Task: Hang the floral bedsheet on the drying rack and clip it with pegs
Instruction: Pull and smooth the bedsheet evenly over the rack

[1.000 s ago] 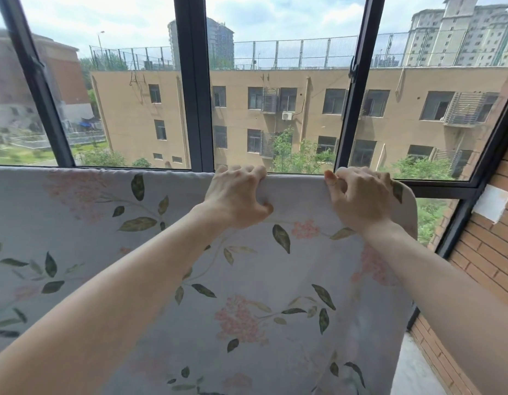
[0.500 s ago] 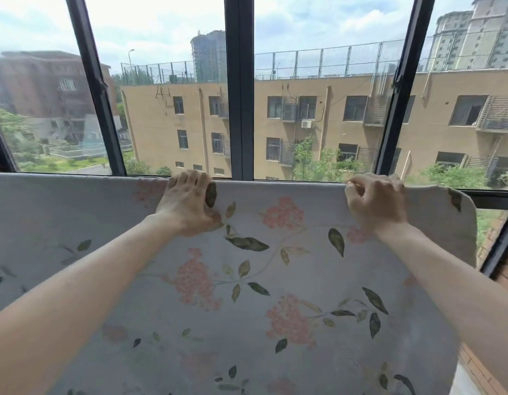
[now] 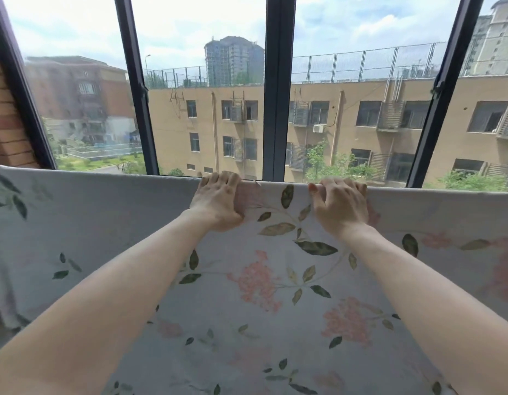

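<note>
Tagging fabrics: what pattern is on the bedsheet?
Pale bedsheet with pink blossoms and green leaves; head view.

Residential enclosed balcony, upper storey. Evidence: dark-framed window (image 3: 278,89) spanning the frame, brick side wall (image 3: 5,129) at upper left, apartment blocks (image 3: 346,129) outside below eye level, floral bedsheet (image 3: 261,280) hung across the lower frame.

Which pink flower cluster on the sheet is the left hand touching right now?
The faint pink cluster at the top fold of the floral bedsheet, right under the left hand. The brighter clusters hang lower, between the forearms, and the right hand grips beside a different one.
</note>
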